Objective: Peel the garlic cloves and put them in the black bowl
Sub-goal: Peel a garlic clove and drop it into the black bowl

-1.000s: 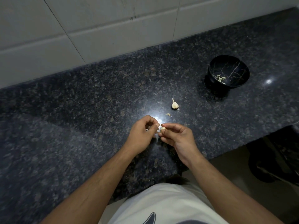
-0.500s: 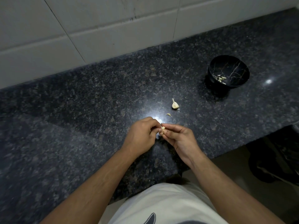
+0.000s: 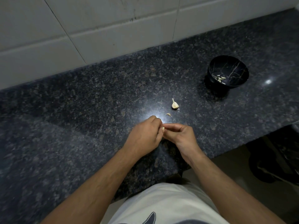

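the garlic clove [image 3: 163,128] i'm working on sits between my two hands, just above the dark stone counter [image 3: 80,110] near its front edge, and only a pale sliver of it shows. my left hand [image 3: 145,136] has its fingers curled in around the clove from the left, and my right hand [image 3: 181,135] pinches it from the right with fingertips drawn together. i judge i'm mid-peel, with skin not fully off. to do this well i'd hold the clove firm with one hand and lift the papery skin from one end with the other thumbnail, pulling along the clove rather than across it. too little of it shows for me to say which way it points or how its long axis lies.

beyond my hands, a scrap of peel [image 3: 168,114] lies on the counter, and a bit further off a garlic piece [image 3: 174,104] rests with its thin tip pointing away from me, toward the tiled wall [image 3: 113,29]. the black bowl [image 3: 229,62] stands well apart to the right, holding several peeled cloves [image 3: 220,78].
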